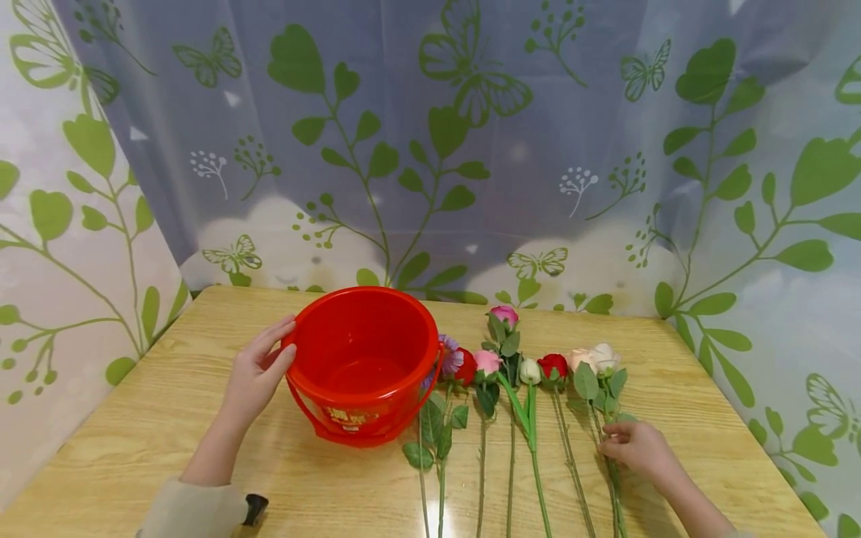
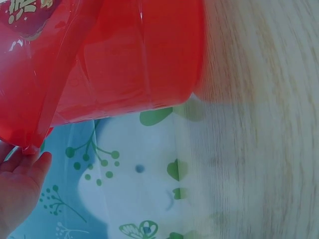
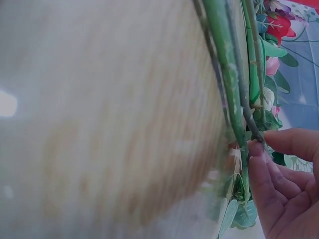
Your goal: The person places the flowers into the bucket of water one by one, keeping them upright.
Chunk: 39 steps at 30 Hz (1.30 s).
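Observation:
A red plastic bucket (image 1: pixel 363 407) stands upright on the table, left of the middle, its handle (image 1: pixel 437 373) hanging down. My left hand (image 1: pixel 252 377) touches the left side of its rim with fairly straight fingers and thumb. On the right, my right hand (image 1: pixel 639 450) pinches a stem (image 3: pixel 253 130) of the pale roses between thumb and fingertips. Their blooms, a peach rose (image 1: pixel 580 359) and a cream rose (image 1: pixel 605 357), lie close together just beyond the hand. A green stem (image 3: pixel 227 59) runs alongside the pinched one in the right wrist view.
Left of the pale roses lie a red rose (image 1: pixel 553 366), a white tulip (image 1: pixel 530 371), a pink rose (image 1: pixel 487 362), a magenta rose (image 1: pixel 504 316), another red rose (image 1: pixel 466 368) and a purple flower (image 1: pixel 449 356). A patterned curtain (image 1: pixel 403 149) hangs behind the wooden table (image 1: pixel 134 441).

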Available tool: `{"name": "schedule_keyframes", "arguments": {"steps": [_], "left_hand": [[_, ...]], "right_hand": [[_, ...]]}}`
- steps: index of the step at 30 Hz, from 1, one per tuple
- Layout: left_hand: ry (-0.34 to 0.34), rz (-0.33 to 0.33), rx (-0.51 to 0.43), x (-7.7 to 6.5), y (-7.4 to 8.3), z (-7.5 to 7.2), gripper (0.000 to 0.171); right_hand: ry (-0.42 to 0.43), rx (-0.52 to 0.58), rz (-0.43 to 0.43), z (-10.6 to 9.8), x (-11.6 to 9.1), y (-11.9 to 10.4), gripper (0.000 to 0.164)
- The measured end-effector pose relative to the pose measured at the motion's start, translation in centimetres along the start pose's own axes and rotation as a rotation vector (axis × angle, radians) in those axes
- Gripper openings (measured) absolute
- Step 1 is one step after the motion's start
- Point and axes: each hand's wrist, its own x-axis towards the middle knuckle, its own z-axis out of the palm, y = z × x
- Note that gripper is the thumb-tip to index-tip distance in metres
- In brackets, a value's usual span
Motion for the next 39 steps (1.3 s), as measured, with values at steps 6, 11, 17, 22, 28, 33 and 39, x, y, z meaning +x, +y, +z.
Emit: {"name": "schedule_keyframes", "arguments": {"steps": [6,11,17,22,28,33,39], "left_hand": [[0.010,0.015,-0.008,0.0,1.8,0.2,0.030],[0.009,0.003,-0.013,0.1,1.9,0.3,0.030],[0.007,-0.015,-0.004,0.1,1.8,0.3,0.030],[0.005,-0.021,0.001,0.0,1.8,0.2,0.030],[0.002,-0.033,0.019,-0.1,1.8,0.1,0.030],[0.004,-0.035,0.022,-0.1,1.9,0.1,0.030],[0.008,-0.034,0.030,-0.1,1.9,0.1,0.031]], "right_hand": [[0.005,0.023,-0.005,-0.1,0.0,-0.1,0.038],[0.001,0.063,0.014,-0.3,-0.1,-0.1,0.039],[-0.005,0.103,0.032,-0.4,-0.1,0.0,0.040],[0.016,0.124,0.028,-0.2,-0.1,0.1,0.040],[0.046,0.155,0.011,-0.2,-0.5,-0.1,0.038],[0.065,0.189,0.006,-0.3,-0.6,-0.4,0.037],[0.079,0.219,0.005,-0.8,-0.9,-0.9,0.038]]}}
